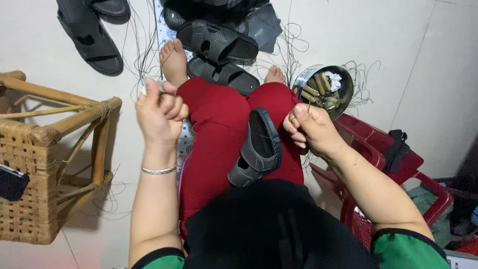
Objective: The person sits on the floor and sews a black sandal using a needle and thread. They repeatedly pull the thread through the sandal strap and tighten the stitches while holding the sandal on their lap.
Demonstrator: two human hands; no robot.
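A dark grey sandal (pixel 257 149) lies on its side across my lap, on red trousers. My left hand (pixel 158 112) is raised to the left of it, fingers closed around a small pale tool and a thin thread that runs back toward the sandal. My right hand (pixel 309 128) rests at the sandal's right edge, fingers pinched on what looks like a needle or thread end by my right knee.
More dark sandals (pixel 217 42) lie on the pale floor by my bare feet, among loose black threads. A round metal tin (pixel 343 97) holding brownish spools sits at right, beside a red plastic stool (pixel 378 144). A wicker and bamboo stool (pixel 45 149) stands at left.
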